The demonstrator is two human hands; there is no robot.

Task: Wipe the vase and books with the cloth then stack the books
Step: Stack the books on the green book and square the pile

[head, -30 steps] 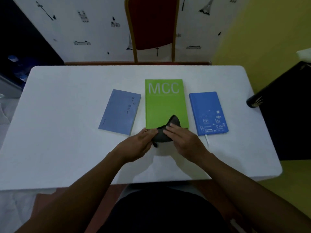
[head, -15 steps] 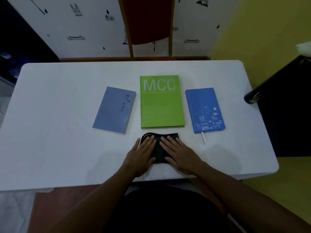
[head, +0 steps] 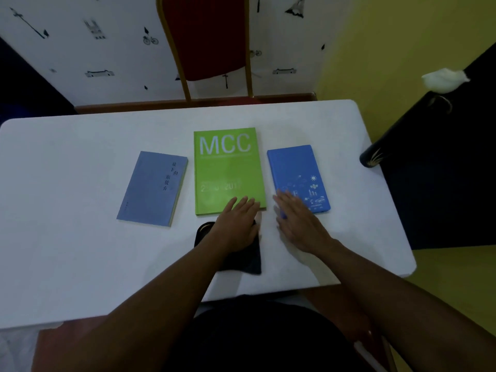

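Three books lie flat in a row on the white table (head: pixel 67 183): a grey-blue book (head: pixel 151 187) on the left, a green book marked MCC (head: pixel 228 167) in the middle, a bright blue notebook (head: pixel 298 173) on the right. A dark cloth (head: pixel 247 261) lies flat just in front of the green book. My left hand (head: pixel 237 224) rests flat, fingers apart, over the cloth, with fingertips on the green book's near edge. My right hand (head: pixel 298 221) is open with its fingertips over the blue notebook's near left corner. No vase is in view.
A red chair with a gold frame (head: pixel 206 44) stands behind the table's far edge. Dark furniture (head: pixel 440 170) sits close to the table's right side, with a white object (head: pixel 444 79) on top. The wall at right is yellow.
Both hands lay flat on the cloth before. The right hand has left the cloth and moved right and forward to the blue notebook; the left hand slid forward onto the green book's edge.
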